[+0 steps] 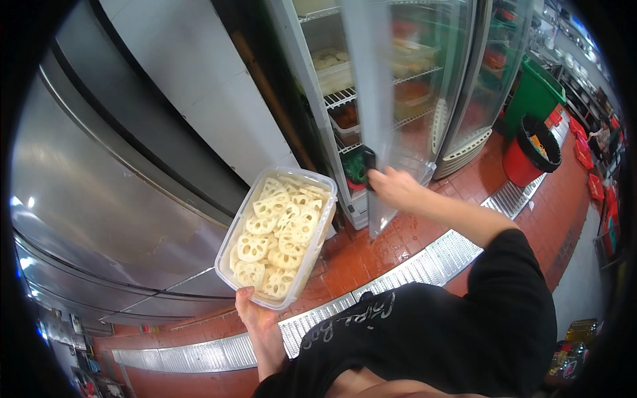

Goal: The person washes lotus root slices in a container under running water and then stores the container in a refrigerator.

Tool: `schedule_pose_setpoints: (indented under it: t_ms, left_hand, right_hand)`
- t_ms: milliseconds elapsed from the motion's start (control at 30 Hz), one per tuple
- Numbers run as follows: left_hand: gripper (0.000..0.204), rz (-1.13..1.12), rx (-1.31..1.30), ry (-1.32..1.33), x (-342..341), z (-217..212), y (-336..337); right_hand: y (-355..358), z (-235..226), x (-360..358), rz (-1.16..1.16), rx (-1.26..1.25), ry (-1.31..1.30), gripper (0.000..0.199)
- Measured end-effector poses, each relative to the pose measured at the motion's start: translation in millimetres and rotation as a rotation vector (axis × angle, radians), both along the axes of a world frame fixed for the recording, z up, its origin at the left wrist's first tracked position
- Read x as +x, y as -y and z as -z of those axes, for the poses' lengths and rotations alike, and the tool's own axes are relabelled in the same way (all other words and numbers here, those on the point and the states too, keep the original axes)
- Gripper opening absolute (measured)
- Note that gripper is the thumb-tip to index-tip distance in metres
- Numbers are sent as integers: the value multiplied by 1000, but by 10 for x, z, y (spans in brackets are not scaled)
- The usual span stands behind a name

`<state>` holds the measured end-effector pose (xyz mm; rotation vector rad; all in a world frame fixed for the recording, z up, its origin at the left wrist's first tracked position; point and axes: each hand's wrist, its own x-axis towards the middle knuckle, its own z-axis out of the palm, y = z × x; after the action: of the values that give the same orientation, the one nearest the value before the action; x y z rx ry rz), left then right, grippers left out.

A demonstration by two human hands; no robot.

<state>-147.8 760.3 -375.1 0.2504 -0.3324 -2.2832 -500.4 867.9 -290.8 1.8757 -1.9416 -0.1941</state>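
My left hand [257, 313] grips the near end of a clear plastic tub [306, 282], with the thumb over its rim and the other fingers hidden below. Sliced lotus root [275, 229] fills the tub, which has no lid on. My right arm reaches out to a glass fridge door [411, 152] that stands ajar. On its dark handle [369, 162], my right hand [395, 189] is closed. Through the gap, the fridge shelves [340, 97] show several food tubs, one holding pale slices [328, 58].
A second glass-door fridge [488, 86] stands to the right. Beyond it are a green bin [536, 93] and a red bucket [521, 166] with a black liner. A metal drain grate [424, 262] crosses the red tiled floor. Large steel equipment [86, 179] fills the left side.
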Motion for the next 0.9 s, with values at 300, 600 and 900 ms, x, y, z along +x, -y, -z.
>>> schedule_pose_setpoints:
  t_ms: [300,600,900]
  left_hand:
    - [67,103,-18,66,-44,-128,67]
    - [67,281,-48,-28,130,-568,122]
    - [65,445,-18,-107,201,-652,303]
  right_hand:
    - [-2533,3,336,572,-1167,1319,39]
    - [-3140,-485,1120,318,-1556,1378,49]
    - [-2923,16,2083,696,-1445,964,49]
